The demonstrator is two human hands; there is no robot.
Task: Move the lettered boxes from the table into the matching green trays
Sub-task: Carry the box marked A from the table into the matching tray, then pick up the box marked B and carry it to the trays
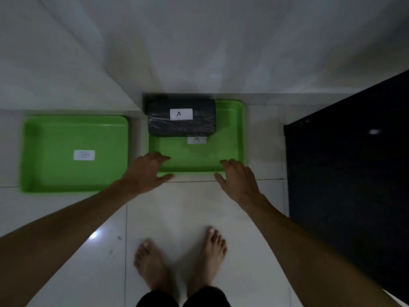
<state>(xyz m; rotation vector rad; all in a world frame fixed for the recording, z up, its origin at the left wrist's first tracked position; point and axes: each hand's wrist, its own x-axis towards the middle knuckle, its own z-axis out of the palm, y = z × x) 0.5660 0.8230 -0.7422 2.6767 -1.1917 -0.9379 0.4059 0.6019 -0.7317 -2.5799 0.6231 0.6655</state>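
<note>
Two green trays lie on the white tiled floor. The left tray (55,173) carries a white label marked B and holds nothing. The right tray (230,134) has a label marked A, partly covered by a black plastic-wrapped box (181,122) with a white A label, which rests in the tray's far left part. My left hand (146,171) hovers open over that tray's near left corner. My right hand (238,177) is open at its near right corner. Neither hand holds anything.
A white wall rises just behind the trays, with a corner jutting out behind the B tray. A black table (349,162) fills the right side. My bare feet (181,260) stand on the tiles below the hands.
</note>
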